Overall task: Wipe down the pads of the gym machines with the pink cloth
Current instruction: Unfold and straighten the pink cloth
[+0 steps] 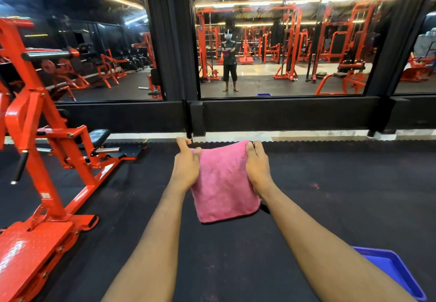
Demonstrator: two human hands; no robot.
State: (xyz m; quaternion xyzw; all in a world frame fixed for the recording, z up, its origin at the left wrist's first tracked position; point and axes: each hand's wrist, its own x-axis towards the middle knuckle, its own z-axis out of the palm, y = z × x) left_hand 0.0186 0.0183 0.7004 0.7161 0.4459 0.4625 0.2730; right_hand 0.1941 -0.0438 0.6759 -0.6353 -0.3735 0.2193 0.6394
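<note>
1. Pink cloth (224, 183), soft and fluffy, folded over, held up in the air in the middle and hanging down above the floor.
2. Left hand (186, 166) gripping the top left edge of the cloth, fingers curled on it, thumb sticking up.
3. Right hand (258, 165) gripping the top right edge, fingers curled over the fold.
4. Two bare arms reaching forward from the bottom, one on each side of the cloth.
5. Black rubber floor (330, 183) underneath, dark and a bit dusty, with a few tiny red marks and a bumpy far edge like puzzle pieces.
6. Pale shiny strip (306, 134) of floor just past that edge, running along the black wall.
7. Big red machine (47, 160) on the left, standing on the black floor, well apart from the cloth.
8. Shiny red foot plate (28, 249) low down at the near end of the machine.
9. Small black pad (100, 135) at the far end of the machine, well apart from the cloth.
10. Blue tray (389, 268) on the floor at the bottom right, partly hidden behind the right arm.
11. Big mirrors (283, 54) in black frames on the wall ahead, showing a barefoot person with the pink cloth in both hands, lots more red machines and long glowing lights on the ceiling.
</note>
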